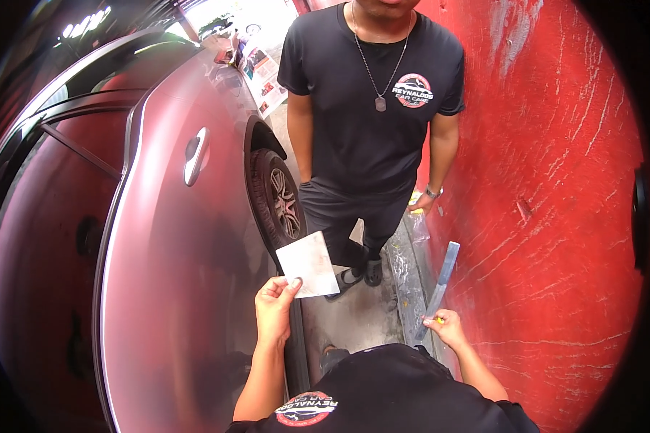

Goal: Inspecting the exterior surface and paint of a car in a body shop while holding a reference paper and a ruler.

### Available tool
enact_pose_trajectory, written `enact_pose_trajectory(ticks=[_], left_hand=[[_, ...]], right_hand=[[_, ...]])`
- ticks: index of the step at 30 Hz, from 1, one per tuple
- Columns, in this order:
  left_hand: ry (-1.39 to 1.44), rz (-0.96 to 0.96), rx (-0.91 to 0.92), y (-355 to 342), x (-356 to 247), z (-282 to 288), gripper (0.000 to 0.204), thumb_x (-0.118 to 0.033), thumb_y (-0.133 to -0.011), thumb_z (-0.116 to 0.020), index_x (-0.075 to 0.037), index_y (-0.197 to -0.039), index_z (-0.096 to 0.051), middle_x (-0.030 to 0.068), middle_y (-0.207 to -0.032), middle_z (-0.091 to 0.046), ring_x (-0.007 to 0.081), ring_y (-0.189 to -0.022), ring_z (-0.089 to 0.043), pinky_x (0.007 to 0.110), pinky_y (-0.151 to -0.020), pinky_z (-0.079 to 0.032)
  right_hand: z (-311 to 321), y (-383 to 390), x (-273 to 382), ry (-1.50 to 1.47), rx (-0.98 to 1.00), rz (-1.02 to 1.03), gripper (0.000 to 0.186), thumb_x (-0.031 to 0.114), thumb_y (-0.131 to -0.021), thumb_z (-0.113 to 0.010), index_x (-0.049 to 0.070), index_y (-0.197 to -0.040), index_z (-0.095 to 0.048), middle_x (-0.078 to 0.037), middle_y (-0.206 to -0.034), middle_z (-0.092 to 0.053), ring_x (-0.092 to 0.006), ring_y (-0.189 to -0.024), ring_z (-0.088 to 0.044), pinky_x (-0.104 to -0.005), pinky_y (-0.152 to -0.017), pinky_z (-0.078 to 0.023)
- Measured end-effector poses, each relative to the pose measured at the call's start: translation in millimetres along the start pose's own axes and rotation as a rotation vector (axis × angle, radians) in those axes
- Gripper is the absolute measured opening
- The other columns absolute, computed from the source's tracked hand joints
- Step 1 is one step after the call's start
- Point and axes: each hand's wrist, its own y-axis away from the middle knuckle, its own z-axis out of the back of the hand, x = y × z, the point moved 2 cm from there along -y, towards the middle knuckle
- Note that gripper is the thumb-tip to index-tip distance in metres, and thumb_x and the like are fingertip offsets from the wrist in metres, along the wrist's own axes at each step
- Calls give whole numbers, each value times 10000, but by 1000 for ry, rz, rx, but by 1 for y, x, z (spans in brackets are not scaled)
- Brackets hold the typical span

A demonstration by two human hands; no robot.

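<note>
Holding a pale sheet (pixel 308 264) pinched in left hand (pixel 274 309) fingers beside the car door (pixel 173 289). Right hand (pixel 448 326) grips what looks like a scraper (pixel 438 289). Next, likely pressing the sheet flat against the door.

Dim indoor scene tinted red, daylight blown out at the top behind the car (pixel 166 238), soft sheen along the car door and glare on its chrome handle (pixel 195 155), strong fisheye bending, black vignette at corners, slight overall softness

One car (pixel 166 238), one wheel (pixel 278 198), one door handle (pixel 195 156), one white sheet (pixel 309 265), one long blade (pixel 437 292), two people.
</note>
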Motion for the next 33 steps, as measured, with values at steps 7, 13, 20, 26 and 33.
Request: enact_pose_trajectory(ticks=[7,13,20,26,33], left_hand=[[-85,-54,-2,0,-4,-3,93,-21,-805,-663,7,-880,-616,49,-835,-654,70,-754,-578,215,-741,-443],[119,132,36,-1,1,0,71,-54,-818,-656,-39,-866,-607,33,-828,-650,85,-744,-589,225,-719,-454],[158,72,110,16,-9,-16,85,-25,-812,-647,-58,-849,-578,25,-829,-635,79,-737,-579,228,-694,-449],[-73,-448,358,67,-67,-46,167,25,-722,-686,-35,-732,-531,49,-723,-592,113,-675,-550,274,-613,-420],[-183,-920,976,85,-134,-64,170,-121,-733,-726,14,-822,-676,56,-665,-637,188,-662,-609,311,-593,-434]], right_hand=[[-1,2,7,-55,-37,-18,261,58,-732,-707,13,-569,-509,-30,-607,-570,-92,-712,-618,-258,-548,-407],[-1,1,6,-41,-17,-20,300,37,-743,-700,44,-560,-462,-21,-618,-571,-146,-806,-659,-253,-557,-426],[-3,3,3,-72,-5,-22,337,21,-751,-692,70,-553,-424,-18,-625,-564,-167,-826,-664,-254,-564,-431],[0,4,3,11,12,9,357,36,-755,-696,73,-547,-408,-16,-623,-559,-175,-848,-665,-255,-565,-434],[-5,4,15,-151,7,-66,265,63,-767,-687,14,-587,-499,-47,-691,-630,-141,-829,-649,-260,-609,-431]])
